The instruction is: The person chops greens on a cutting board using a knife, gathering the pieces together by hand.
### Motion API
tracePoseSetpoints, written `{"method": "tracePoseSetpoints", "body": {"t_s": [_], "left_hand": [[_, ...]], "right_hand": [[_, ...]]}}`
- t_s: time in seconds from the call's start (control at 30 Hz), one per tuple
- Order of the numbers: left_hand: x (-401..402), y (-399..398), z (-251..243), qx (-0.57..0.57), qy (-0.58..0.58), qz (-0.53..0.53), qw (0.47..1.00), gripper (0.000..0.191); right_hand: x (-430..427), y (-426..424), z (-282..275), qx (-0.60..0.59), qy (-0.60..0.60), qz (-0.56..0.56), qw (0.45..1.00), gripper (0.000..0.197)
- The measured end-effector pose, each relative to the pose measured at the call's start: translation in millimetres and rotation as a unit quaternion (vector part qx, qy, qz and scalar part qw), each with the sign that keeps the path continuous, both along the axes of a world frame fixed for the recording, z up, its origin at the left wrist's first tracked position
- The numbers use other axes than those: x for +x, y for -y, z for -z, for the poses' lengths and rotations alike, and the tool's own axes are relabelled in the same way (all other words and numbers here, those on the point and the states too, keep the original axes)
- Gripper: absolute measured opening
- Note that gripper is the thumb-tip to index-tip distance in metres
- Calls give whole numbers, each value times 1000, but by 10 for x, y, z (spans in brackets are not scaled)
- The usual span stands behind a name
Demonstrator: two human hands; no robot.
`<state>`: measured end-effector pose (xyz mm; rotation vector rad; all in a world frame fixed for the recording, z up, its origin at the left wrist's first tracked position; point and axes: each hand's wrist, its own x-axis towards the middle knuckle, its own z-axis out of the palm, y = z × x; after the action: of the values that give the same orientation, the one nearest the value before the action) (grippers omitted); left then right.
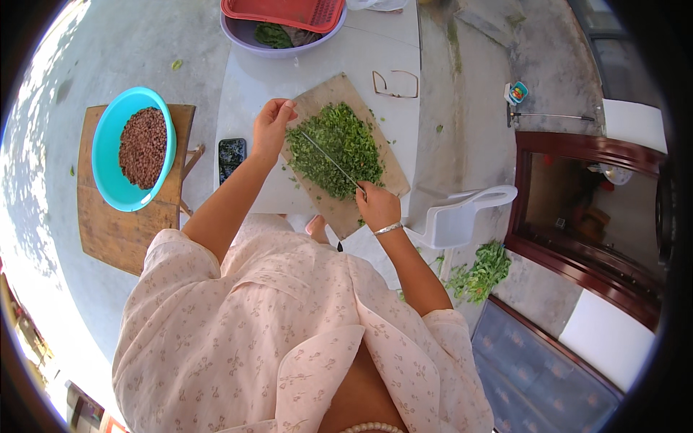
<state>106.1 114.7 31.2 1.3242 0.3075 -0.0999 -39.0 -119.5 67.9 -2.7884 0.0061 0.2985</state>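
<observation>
Chopped leafy greens (338,143) lie heaped on a wooden cutting board (398,181), set at an angle on a white table (270,184). My right hand (380,205) is closed around the handle of a knife (328,157), whose blade runs over the greens towards the upper left. My left hand (274,125) is raised by the board's left corner near the blade's far end, thumb and fingertips together; whether something small is between them I cannot tell.
Eyeglasses (403,96) and a smartphone (231,157) flank the board. A red basket (287,13) sits over a purple basin (270,52). Left, a turquoise basin (105,157) of brown nuts or beans stands on a wooden stand (124,233). Right are a white plastic chair (455,224) and leafy stems (484,270).
</observation>
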Motion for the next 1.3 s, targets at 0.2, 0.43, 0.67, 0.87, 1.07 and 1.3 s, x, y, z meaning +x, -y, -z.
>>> {"method": "tracePoseSetpoints", "body": {"t_s": [0.2,0.43,0.67,0.87,1.07,1.3], "left_hand": [[406,267,-6,-18,24,47,998,20],[698,487,341,65,-42,-58,995,23],[686,471,836,187,-45,-86,978,20],[505,684,654,218,-41,-103,970,18],[515,629,588,211,-43,-112,970,17],[573,495,181,164,-32,-75,983,18]], "right_hand": [[422,-68,-10,-9,1,5,1000,24],[661,-143,129,-46,-42,-9,998,18],[650,-224,472,-94,-87,-65,990,11],[533,6,784,-70,-45,-56,995,12],[560,22,802,-52,-14,-63,997,14],[541,-87,235,-19,-6,-39,999,17]]}}
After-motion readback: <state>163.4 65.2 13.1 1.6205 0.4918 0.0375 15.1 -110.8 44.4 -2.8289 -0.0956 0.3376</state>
